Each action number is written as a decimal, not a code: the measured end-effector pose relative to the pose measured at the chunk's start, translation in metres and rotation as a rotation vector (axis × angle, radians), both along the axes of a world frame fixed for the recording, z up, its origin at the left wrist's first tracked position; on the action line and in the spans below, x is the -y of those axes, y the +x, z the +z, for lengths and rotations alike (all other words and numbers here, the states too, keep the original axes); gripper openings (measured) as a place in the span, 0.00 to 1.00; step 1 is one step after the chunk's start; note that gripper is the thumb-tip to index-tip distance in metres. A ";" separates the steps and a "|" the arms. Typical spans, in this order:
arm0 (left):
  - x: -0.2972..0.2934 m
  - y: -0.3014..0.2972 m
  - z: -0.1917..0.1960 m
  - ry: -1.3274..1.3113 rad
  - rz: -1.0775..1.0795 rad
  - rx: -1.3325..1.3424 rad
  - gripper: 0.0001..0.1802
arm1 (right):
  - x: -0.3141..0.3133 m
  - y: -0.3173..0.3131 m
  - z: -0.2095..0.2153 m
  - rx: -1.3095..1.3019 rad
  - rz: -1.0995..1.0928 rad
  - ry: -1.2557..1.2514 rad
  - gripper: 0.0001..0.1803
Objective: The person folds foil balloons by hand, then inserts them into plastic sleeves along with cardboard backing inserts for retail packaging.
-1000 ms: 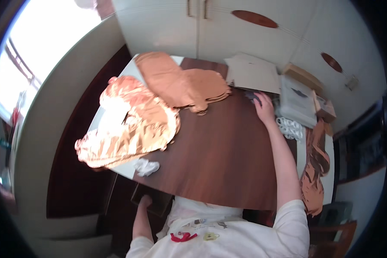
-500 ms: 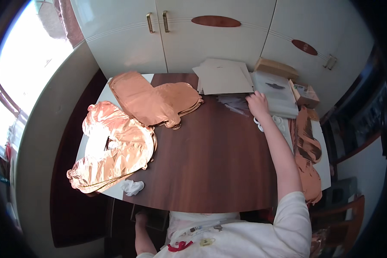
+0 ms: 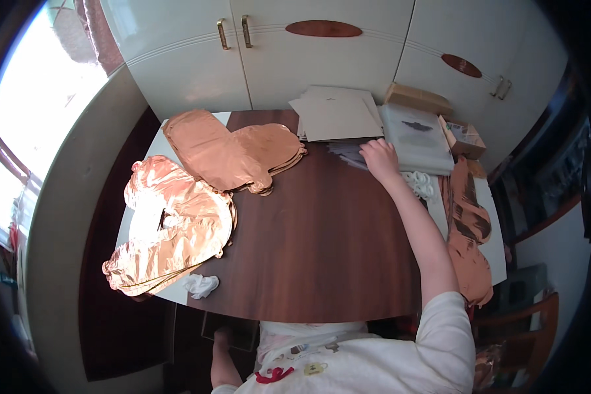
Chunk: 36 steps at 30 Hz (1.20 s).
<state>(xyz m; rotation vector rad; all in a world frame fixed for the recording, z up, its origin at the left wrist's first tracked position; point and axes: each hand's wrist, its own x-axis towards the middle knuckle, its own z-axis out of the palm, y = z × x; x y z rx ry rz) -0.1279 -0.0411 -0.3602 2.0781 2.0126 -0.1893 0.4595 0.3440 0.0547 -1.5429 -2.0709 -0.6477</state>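
Note:
My right hand (image 3: 379, 157) reaches to the far right of the table, fingers bent down and closed at the edge of a pile of thin, clear plastic strips (image 3: 345, 152). What sits under the fingertips is hidden. Just behind lies a stack of grey-white cards (image 3: 343, 115). White rings or coils (image 3: 419, 186) rest close to the right wrist. My left hand (image 3: 222, 339) hangs low beside the table's near edge, dark and small, its fingers not distinguishable.
Flat copper-coloured foil balloons lie in piles at far left (image 3: 226, 154), near left (image 3: 177, 230) and right (image 3: 469, 249). A crumpled white tissue (image 3: 201, 285) is near the front edge. Clear plastic bags (image 3: 417, 141), a long cardboard box (image 3: 417, 98) and a small open box (image 3: 463, 138) stand back right.
My right hand has moved left, from beside the white rings to the clear strips. More of the rings shows now. The view has shifted slightly.

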 end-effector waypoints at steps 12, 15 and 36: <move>0.011 -0.032 0.060 -0.144 0.710 0.762 0.14 | 0.010 -0.005 -0.017 -0.076 0.124 -0.125 0.03; -0.007 -0.014 0.109 -0.175 0.959 1.021 0.19 | 0.007 -0.001 -0.022 -0.038 0.132 -0.060 0.02; -0.140 0.090 0.453 0.773 0.132 0.467 0.12 | 0.006 -0.038 -0.015 0.011 0.151 0.065 0.04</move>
